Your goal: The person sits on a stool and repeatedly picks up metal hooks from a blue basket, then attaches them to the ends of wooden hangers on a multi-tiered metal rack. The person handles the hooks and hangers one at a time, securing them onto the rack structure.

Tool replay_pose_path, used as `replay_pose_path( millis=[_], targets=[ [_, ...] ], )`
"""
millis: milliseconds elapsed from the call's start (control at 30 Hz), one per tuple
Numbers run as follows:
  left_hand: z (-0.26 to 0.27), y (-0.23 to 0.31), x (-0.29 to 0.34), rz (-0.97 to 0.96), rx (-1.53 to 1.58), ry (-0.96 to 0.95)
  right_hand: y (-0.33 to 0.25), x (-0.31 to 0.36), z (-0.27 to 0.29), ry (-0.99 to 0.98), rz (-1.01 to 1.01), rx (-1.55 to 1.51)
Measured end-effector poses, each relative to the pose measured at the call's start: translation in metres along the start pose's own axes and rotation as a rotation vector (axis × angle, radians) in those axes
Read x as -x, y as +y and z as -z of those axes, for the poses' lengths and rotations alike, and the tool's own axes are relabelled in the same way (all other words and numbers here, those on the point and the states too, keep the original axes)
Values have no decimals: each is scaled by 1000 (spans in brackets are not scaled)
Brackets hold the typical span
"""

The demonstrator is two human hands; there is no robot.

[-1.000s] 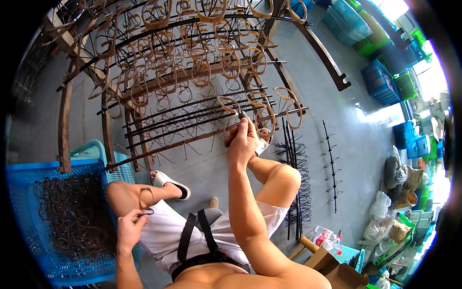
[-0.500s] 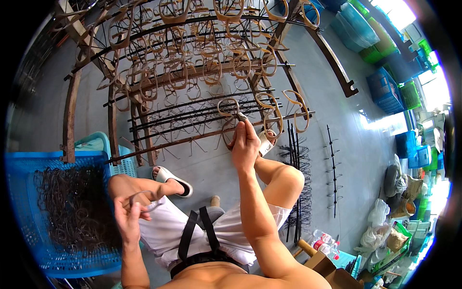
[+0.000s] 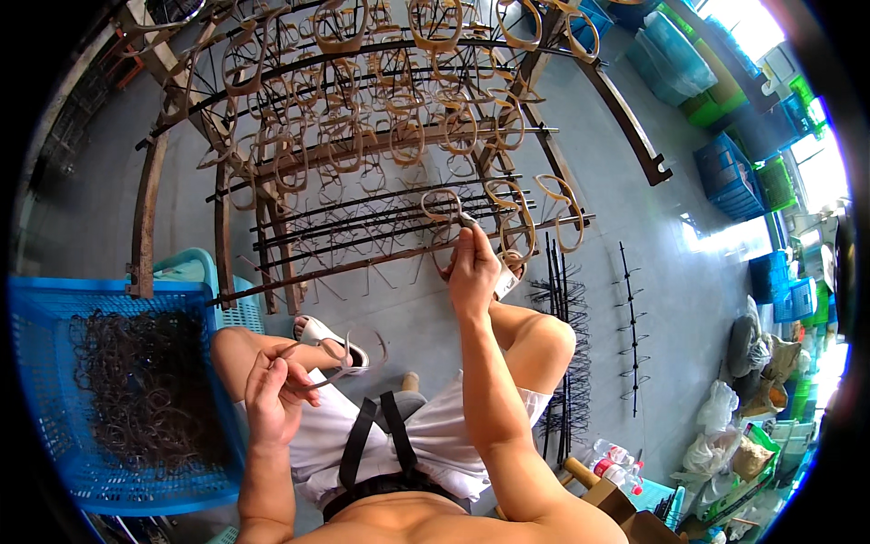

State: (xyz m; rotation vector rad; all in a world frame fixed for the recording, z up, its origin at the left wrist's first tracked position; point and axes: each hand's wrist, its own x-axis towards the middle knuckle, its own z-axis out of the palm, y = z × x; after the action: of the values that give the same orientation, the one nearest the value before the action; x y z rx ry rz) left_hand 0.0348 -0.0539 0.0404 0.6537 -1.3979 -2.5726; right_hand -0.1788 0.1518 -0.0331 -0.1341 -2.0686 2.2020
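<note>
Hands first: my right hand is up at the centre of the frame, fingers pinched closed around a thin brown looped eyeglass-shaped frame that sits against the dark metal wire rods of the big drying rack. From here I cannot tell whether the piece already hangs on a rod or is carried only by the fingers. My left hand is low in the left-centre of the frame, curled shut around a few more thin brown frame pieces, which stick out to the right over my knee, just beside a white sandal.

Across the upper half of the frame the rack is hung with many tan oval frames in rows, with more of them just right of my raised hand. At the lower left stands a blue plastic slatted crate holding a dark tangled heap of the same thin pieces, near my left hand but not touching it. On the grey concrete floor to the right of my leg lie loose black spiked wire rods, and another such rod lies apart further right. Blue and green plastic crates are stacked toward the upper right, with plastic bags at the lower right.
</note>
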Motion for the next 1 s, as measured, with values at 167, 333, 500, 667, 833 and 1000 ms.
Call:
replay_pose_path(
  millis=[167, 333, 500, 667, 833, 1000],
  targets=[
    [-13, 3, -7, -21, 111, -107, -4, 3, 3, 64, 87, 201],
    [-32, -17, -4, -220, 120, -204, -36, 120, 3, -154, 228, 403],
    [-43, -50, -3, -389, -299, -263, -50, 164, -41, -137, 48, -183],
    [62, -8, -15, -486, -687, 219, -31, 81, -49, 10, 89, -96],
    [257, 23, -69, -435, -1159, 926, 28, 45, -57, 154, 223, 196],
    [469, -34, -110, -281, -1602, 857, 1, 51, -82, 183, 5, -97]
  ],
)
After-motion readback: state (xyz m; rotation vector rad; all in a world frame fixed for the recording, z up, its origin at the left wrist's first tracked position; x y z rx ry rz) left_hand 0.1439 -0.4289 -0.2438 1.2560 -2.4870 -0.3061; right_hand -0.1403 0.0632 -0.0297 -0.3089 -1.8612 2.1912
